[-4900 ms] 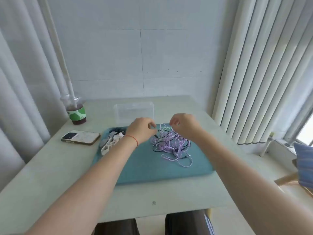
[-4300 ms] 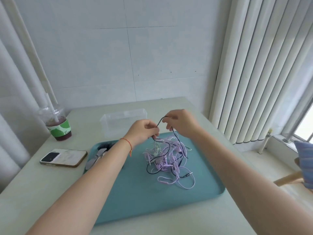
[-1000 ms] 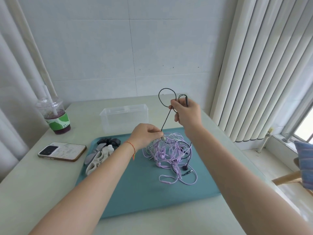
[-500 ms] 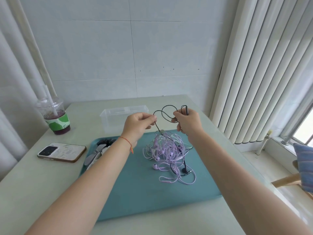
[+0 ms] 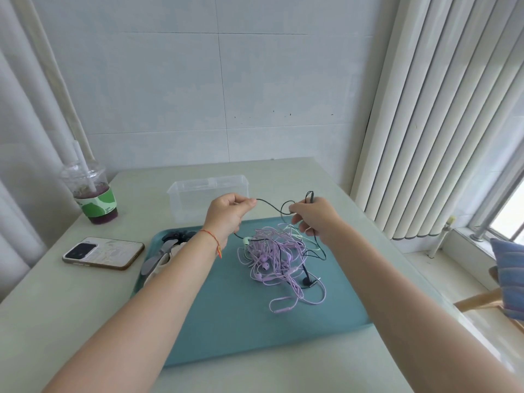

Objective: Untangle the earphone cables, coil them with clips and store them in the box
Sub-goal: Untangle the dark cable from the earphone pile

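Head view: we're mid-untangle, left hand [image 5: 228, 214] and right hand [image 5: 313, 215] both pinching the black cable [image 5: 269, 205] above the tangle [image 5: 276, 253] on the tray [image 5: 226, 321], next we need to draw its tail free, box [image 5: 208, 194] behind.

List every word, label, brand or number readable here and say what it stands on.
No text can be read in this view.
Drink cup: small dark print on its green and white sleeve, too small and blurred to read.
Phone: faint pattern on its back; no legible words.
Clear box, teal tray: no markings seen.
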### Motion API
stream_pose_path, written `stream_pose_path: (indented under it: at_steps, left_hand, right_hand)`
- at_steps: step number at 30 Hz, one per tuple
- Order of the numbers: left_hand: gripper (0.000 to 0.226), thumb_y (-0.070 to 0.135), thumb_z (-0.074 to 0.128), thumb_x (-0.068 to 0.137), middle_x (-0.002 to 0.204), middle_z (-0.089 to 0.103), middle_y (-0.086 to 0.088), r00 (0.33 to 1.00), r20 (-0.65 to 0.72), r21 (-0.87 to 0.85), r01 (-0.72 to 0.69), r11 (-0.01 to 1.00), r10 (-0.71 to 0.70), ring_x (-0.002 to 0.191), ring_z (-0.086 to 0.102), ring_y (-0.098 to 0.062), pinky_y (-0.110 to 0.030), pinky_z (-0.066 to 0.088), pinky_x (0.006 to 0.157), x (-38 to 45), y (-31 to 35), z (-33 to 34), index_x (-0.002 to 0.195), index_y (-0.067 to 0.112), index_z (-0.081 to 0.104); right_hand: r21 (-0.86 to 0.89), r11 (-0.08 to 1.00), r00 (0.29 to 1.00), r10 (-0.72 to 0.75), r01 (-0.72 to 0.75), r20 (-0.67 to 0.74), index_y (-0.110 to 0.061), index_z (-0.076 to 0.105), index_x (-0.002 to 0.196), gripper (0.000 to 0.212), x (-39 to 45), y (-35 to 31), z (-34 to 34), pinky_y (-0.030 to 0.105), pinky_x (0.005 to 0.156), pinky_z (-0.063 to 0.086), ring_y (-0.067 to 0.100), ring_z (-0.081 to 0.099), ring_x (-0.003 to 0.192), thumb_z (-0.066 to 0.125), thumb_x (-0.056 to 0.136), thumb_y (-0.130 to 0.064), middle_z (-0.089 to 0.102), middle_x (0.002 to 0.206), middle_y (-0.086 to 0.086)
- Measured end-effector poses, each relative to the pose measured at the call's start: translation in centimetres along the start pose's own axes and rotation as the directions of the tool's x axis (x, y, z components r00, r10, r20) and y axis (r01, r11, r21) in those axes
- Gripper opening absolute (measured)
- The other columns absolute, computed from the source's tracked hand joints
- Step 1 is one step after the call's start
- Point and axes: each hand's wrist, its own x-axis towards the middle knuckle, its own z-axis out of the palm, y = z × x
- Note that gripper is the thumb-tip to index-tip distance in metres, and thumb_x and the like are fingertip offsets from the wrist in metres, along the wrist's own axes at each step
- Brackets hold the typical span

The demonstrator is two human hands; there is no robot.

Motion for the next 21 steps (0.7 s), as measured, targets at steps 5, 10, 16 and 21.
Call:
stream_pose_path:
  at_steps: [5,10,16,21]
  left_hand:
    - [0.024,0.019,0.074,0.084,0.033,0.034,0.013,0.999,0.004,0.101,0.051,0.994,-0.051,0.031,0.023,-0.005,-0.015,0.019,0.037,-0.4,-1.5,0.1,0.068,0.014,0.056]
    - [0.024,0.019,0.075,0.083,0.032,0.037,0.017,0.999,0.003,0.210,0.043,0.977,-0.044,0.040,0.032,-0.003,-0.020,0.025,0.045,-0.8,-1.7,-0.1,0.066,0.016,0.057]
    - [0.020,0.020,0.076,0.083,0.034,0.041,0.018,1.000,0.013,0.193,-0.004,0.981,0.001,0.034,0.035,0.001,-0.018,0.027,0.045,-0.9,-0.8,-0.1,0.070,0.015,0.062]
    - [0.019,0.017,0.077,0.080,0.045,0.048,0.003,0.997,0.069,0.171,-0.052,0.984,0.041,0.037,0.036,-0.011,-0.018,0.031,0.043,-1.2,0.2,0.1,0.067,0.013,0.064]
  right_hand:
    - [-0.113,0.992,0.991,0.076,-0.064,0.108,-0.003,0.062,0.098,0.014,0.1,0.8,0.2,0.019,0.042,0.036,0.013,0.051,0.039,0.059,0.088,-0.014,0.067,0.069,0.006]
    - [-0.182,0.980,0.982,0.111,-0.083,0.153,-0.002,0.055,0.103,0.031,0.1,1.0,-0.6,0.026,0.051,0.050,0.020,0.057,0.052,0.062,0.089,-0.029,0.063,0.082,0.012]
    - [-0.688,0.719,0.994,-0.100,0.101,0.043,-0.003,0.057,0.112,0.062,-0.5,-1.1,-1.5,0.031,0.076,0.044,0.028,0.059,0.092,0.051,0.087,-0.059,0.062,0.106,0.012]
    - [-0.716,0.578,0.903,-0.393,0.390,0.174,-0.015,0.057,0.128,0.039,-1.4,-3.0,0.2,0.032,0.101,0.040,0.023,0.051,0.123,0.057,0.090,-0.028,0.058,0.132,0.004]
